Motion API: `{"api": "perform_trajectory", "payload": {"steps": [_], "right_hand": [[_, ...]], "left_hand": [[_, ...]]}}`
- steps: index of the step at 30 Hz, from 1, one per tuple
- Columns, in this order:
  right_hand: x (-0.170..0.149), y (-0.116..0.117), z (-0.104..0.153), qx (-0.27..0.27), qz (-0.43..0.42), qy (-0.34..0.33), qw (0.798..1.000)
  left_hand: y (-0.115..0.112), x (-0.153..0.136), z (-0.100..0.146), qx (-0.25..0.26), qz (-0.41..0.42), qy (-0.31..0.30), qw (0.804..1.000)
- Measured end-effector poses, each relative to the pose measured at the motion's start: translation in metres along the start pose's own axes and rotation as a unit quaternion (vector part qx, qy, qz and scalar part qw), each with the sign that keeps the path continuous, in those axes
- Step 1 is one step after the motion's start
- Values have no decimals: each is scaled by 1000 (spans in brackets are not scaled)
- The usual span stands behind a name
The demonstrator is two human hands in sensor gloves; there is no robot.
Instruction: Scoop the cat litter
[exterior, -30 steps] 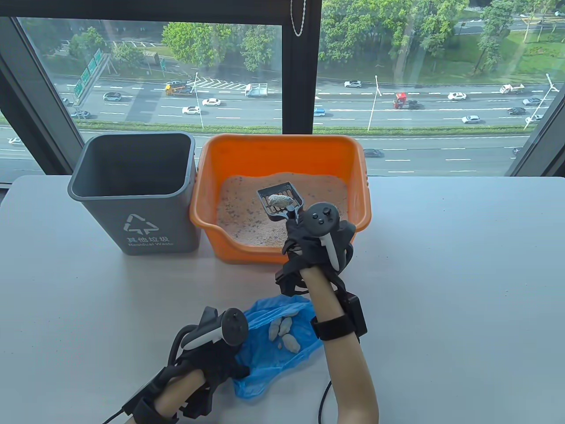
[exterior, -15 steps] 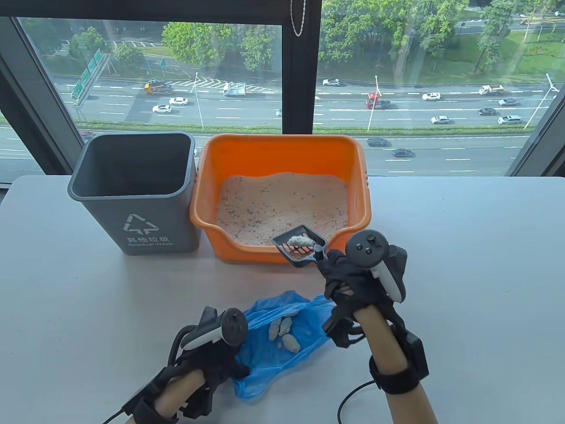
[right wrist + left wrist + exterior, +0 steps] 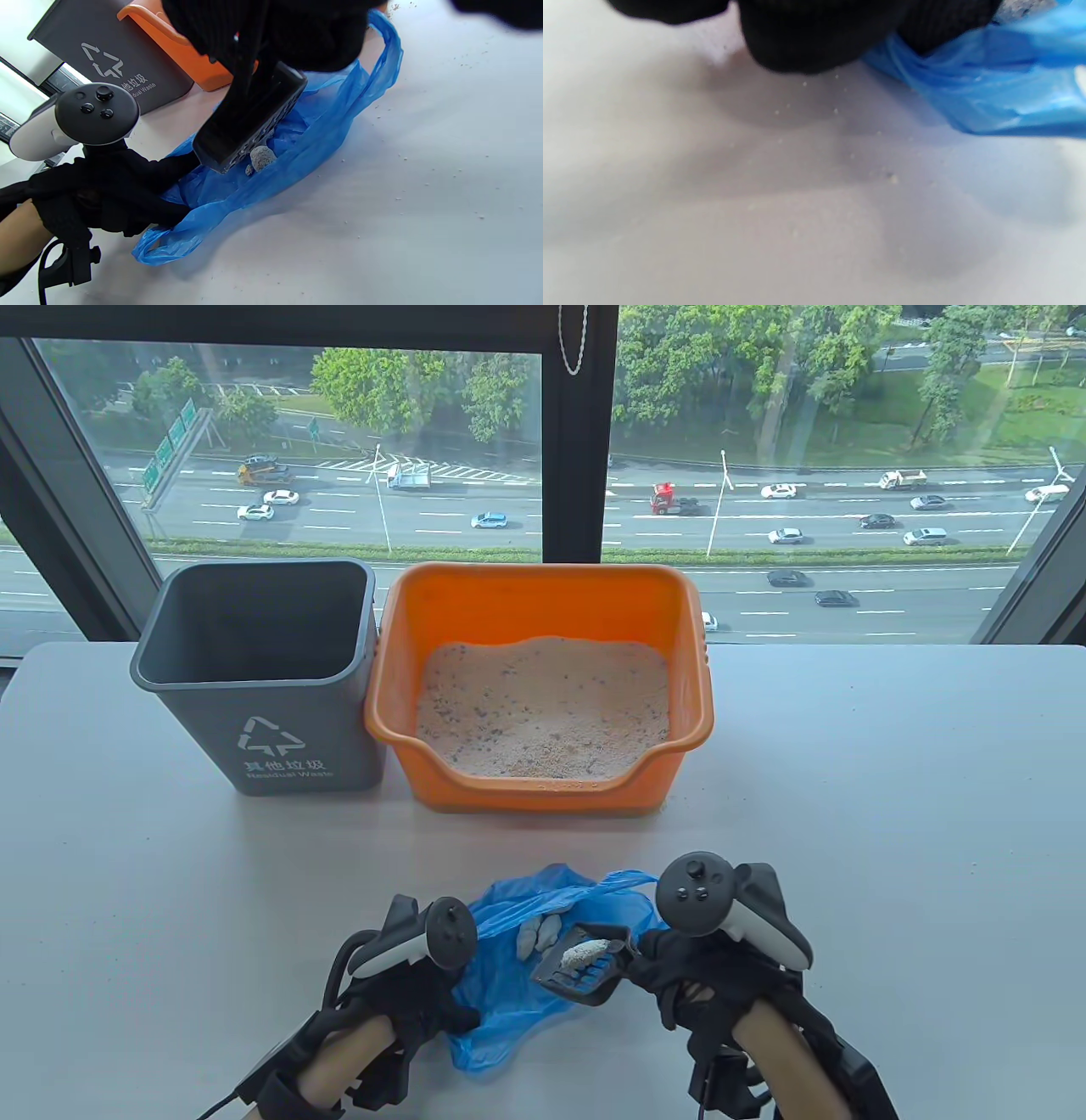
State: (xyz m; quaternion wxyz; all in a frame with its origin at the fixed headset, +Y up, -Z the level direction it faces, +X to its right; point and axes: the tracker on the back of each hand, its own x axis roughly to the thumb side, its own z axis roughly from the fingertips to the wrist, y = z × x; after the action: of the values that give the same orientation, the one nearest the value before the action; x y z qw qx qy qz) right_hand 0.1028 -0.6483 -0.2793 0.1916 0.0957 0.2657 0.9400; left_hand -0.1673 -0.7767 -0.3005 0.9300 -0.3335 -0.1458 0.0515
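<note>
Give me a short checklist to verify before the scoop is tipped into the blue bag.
1. Scoop is over the blue bag: ok.
2. Clump sits in the scoop: ok.
3. Left hand holds the bag's edge: ok.
4. Right hand grips the scoop handle: ok.
5. Bag mouth open wide enough: cannot tell.
6. Table free of spilled grains: not ok.

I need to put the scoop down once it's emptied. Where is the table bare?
Bare table runs right of the orange litter box, past the right hand. Another patch lies left of the left hand, below the grey bin. Crowded: between the hands, the blue bag and scoop.
</note>
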Motion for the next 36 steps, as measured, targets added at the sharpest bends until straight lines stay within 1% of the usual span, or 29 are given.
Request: {"api": "perform_trajectory", "payload": {"steps": [3,5,7,10,13,15,17,19,20,22,24,26,27,28,29,31,32,34,35,36], "right_hand": [[27,-6,-24,-18,44,-3,999],[37,-10,-33,-10,73,6,997],[44,-16,-39,3,111,23,993],[42,-21,-38,3,122,37,992],[32,-24,-29,1,108,43,993],[21,-27,-18,-5,85,42,995],[6,-32,-1,-15,44,32,998],[-10,-40,15,-32,-1,20,999],[-22,-46,26,-51,-32,16,998],[-39,-54,40,-83,-67,18,994],[-68,-63,52,-138,-120,50,982],[-99,-69,56,-202,-138,123,962],[-115,-70,53,-222,-134,154,954],[-122,-70,51,-227,-132,169,950],[-139,-67,43,-232,-136,208,940],[-159,-60,31,-243,-153,244,926],[-172,-54,21,-255,-170,263,915],[-185,-48,11,-278,-185,277,901],[-193,-44,3,-301,-193,285,889],[-200,-40,-3,-312,-201,294,881]], "left_hand": [[0,0,0,-1,-1,0,1000],[0,0,0,-1,-1,1,1000],[0,0,0,-2,-2,1,1000],[0,0,0,-3,-3,1,1000],[0,0,0,-4,-4,1,1000],[0,0,0,-4,-4,0,1000],[0,0,0,-4,-4,0,1000],[0,0,0,-4,-3,1,1000],[0,0,0,-4,-3,1,1000],[0,0,0,-4,-3,1,1000],[0,0,0,-4,-2,2,1000],[0,0,0,-4,-2,2,1000],[0,0,0,-4,-2,3,1000],[0,0,0,-4,-2,3,1000],[0,0,0,-4,-2,3,1000],[0,0,0,-4,-2,2,1000],[0,0,0,-5,-2,2,1000],[0,0,0,-5,-2,1,1000],[0,0,0,-5,-3,1,1000],[0,0,0,-5,-2,1,1000]]}}
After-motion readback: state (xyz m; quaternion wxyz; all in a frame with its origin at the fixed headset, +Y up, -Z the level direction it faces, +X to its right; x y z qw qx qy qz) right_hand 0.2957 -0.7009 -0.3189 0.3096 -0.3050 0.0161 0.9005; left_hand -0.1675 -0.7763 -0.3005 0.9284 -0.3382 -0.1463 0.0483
